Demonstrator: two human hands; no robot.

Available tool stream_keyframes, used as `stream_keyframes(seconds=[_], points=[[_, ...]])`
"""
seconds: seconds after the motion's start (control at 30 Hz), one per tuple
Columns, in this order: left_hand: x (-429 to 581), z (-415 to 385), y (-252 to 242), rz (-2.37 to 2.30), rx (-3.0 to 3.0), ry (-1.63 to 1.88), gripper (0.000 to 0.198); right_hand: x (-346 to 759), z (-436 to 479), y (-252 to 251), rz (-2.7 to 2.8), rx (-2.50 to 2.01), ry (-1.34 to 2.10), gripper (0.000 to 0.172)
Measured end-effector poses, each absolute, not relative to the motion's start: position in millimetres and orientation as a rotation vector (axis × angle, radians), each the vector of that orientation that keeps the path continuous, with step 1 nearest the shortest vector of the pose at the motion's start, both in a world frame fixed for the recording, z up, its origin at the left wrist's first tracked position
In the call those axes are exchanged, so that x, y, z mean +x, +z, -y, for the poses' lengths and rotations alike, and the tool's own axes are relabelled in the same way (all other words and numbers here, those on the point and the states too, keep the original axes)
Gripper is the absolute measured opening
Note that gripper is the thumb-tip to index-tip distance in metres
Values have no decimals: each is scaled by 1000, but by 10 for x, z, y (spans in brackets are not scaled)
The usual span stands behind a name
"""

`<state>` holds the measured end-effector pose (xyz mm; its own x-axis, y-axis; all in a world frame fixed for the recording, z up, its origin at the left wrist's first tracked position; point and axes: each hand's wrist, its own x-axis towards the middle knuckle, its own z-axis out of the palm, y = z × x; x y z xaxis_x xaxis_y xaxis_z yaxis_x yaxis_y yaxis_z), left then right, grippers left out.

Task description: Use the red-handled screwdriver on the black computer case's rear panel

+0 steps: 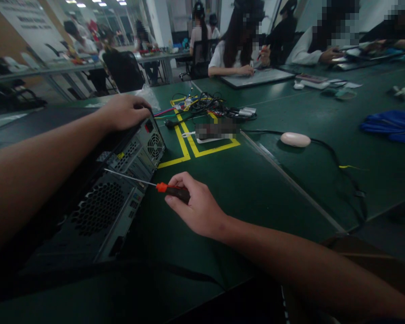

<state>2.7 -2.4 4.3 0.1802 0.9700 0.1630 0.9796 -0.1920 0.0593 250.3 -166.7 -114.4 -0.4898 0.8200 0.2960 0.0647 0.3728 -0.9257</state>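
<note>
A black desktop computer case (128, 155) lies on the left of the green table, its rear panel with vents and ports turned toward the right. My left hand (126, 111) grips the case's upper far corner, fingers bent over the edge and partly hidden. In my right hand (197, 204) is a screwdriver (162, 187) with a red and black handle, held in closed fingers. Its thin metal shaft points left across the rear panel, the tip near the panel's upper edge above the large honeycomb vent (99, 207). Whether the tip touches the case I cannot tell.
Beyond the case lie tangled cables (205, 105) and yellow tape lines (216, 148) around a blurred dark item (216, 130). A black cord with a pale inline piece (295, 139) runs right, near blue cloth (391, 126). Several people sit across the table.
</note>
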Motion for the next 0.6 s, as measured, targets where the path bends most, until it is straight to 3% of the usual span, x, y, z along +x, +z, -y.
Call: stream_keyframes(seconds=[0.6], points=[[16,19,44,1941,-2371,-252,68,2494,1659,-1139,1805,-773,1202,15]])
